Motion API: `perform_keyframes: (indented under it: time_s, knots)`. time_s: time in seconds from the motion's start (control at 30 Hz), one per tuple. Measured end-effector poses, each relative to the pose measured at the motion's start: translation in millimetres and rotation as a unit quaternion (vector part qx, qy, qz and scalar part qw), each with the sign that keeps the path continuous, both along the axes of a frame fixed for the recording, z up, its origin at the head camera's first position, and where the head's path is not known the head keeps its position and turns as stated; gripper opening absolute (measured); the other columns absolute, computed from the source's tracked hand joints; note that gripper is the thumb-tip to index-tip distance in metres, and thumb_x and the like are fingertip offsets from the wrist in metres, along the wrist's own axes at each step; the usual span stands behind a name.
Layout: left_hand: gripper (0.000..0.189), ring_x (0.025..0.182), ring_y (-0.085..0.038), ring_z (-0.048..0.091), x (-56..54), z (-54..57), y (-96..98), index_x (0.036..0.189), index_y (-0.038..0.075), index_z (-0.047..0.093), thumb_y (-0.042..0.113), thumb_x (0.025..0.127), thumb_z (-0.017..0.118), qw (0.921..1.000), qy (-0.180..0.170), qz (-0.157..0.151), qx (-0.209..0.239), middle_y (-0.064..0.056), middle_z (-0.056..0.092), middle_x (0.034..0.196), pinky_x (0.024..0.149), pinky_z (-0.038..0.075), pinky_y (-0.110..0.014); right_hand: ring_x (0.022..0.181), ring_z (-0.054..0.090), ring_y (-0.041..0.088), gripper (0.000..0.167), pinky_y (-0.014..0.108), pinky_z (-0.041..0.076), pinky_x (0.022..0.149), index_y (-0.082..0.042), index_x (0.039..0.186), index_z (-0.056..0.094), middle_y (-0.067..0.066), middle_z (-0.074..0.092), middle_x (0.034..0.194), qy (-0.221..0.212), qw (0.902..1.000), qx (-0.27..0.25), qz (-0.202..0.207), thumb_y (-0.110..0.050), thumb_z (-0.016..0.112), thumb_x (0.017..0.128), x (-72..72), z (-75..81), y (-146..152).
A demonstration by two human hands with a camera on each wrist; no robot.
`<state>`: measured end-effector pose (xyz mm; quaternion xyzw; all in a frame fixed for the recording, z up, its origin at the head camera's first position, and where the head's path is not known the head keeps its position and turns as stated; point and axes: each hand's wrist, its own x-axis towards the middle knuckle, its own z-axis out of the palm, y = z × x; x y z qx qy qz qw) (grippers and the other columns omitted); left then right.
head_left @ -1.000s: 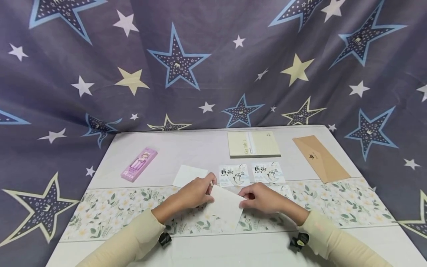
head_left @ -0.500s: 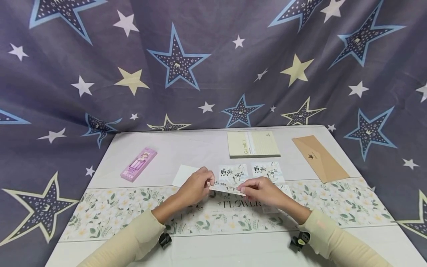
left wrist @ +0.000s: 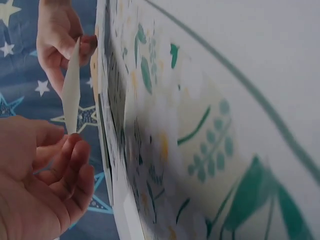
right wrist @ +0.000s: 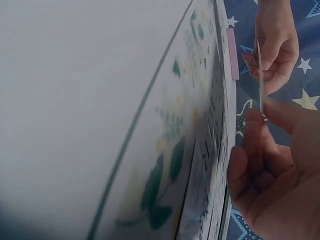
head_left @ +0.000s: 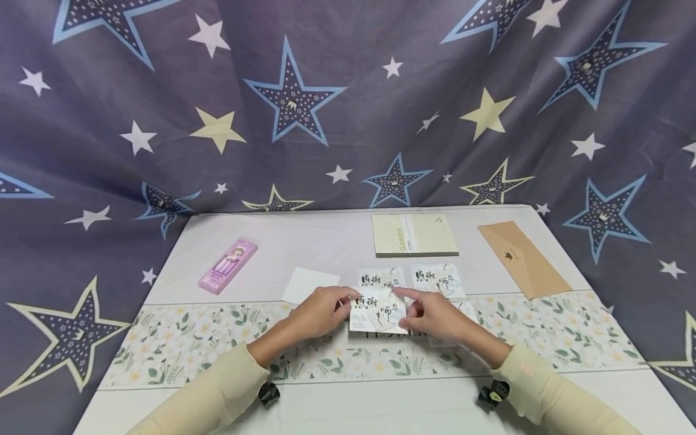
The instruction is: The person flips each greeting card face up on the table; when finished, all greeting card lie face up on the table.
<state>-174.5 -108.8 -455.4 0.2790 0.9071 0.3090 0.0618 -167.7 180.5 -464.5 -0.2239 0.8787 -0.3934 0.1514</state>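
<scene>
White card [head_left: 376, 315], blank-faced earlier, now shows lettering, pinched by left hand [head_left: 321, 313] and right hand [head_left: 435, 315] above the flower-banded bench [head_left: 348, 411]; starry cloth [head_left: 353, 121] beyond.

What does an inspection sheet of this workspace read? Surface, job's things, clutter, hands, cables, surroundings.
Surface: white tabletop with a flower-printed band.
Job's things: white paper card with black brush lettering, held above the tabletop; similar lettered cards and a plain white paper sheet lie on it.
Clutter: purple rectangular box, cream Gambit notebook, brown paper envelope.
Left hand: pinches the card's left edge.
Right hand: grips its right edge.
Cables: nothing seen.
Surroundings: dark fabric printed with stars.
</scene>
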Motion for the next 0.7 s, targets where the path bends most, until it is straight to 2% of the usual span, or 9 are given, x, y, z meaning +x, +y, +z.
perform_keyframes:
  time_s: [0.1, 0.23, 0.43, 0.7]
  knots:
    - [0.036, 0.066, -0.001, 0.051, 2.4, -0.9, 3.8, 0.135, 0.01, 0.066, 0.016, 0.099, 0.064, 0.9996, -0.015, -0.017, -0.016, 0.01, 0.065, 0.085, 0.063, 0.045, -0.022, 0.061, 0.056, 0.005, 0.077, 0.024, 0.051, 0.061, -0.01, 0.157, 0.04, -0.011, 0.064, 0.073, 0.008, 0.9992, 0.029, 0.025, -0.021, 0.078, 0.09, 1.8, -0.1, 5]
    - [0.048, 0.063, 0.0, 0.047, 3.8, -7.8, 10.6, 0.14, 0.009, 0.062, 0.02, 0.094, 0.073, 0.9983, -0.024, -0.035, -0.039, 0.013, 0.059, 0.077, 0.06, 0.042, -0.02, 0.058, 0.053, 0.003, 0.075, 0.022, 0.047, 0.057, -0.009, 0.156, 0.042, -0.012, 0.063, 0.071, 0.016, 0.9976, 0.049, 0.046, -0.021, 0.077, 0.091, 2.6, -1.3, 9]
    - [0.051, 0.062, 0.0, 0.046, 5.5, -15.8, 19.2, 0.141, 0.01, 0.062, 0.022, 0.093, 0.074, 0.9964, -0.025, -0.047, -0.067, 0.014, 0.056, 0.072, 0.059, 0.041, -0.019, 0.057, 0.052, 0.002, 0.071, 0.022, 0.047, 0.057, -0.007, 0.153, 0.046, -0.012, 0.062, 0.071, 0.016, 0.9959, 0.067, 0.059, -0.019, 0.077, 0.09, 3.0, -4.2, 16]
    - [0.051, 0.063, -0.002, 0.046, 8.7, -16.1, 27.4, 0.141, 0.014, 0.062, 0.03, 0.094, 0.073, 0.9932, -0.033, -0.048, -0.101, 0.013, 0.054, 0.073, 0.057, 0.039, -0.02, 0.054, 0.05, 0.0, 0.062, 0.021, 0.046, 0.056, -0.004, 0.147, 0.053, -0.014, 0.06, 0.065, 0.02, 0.9937, 0.072, 0.084, -0.016, 0.076, 0.091, 2.3, -9.7, 20]
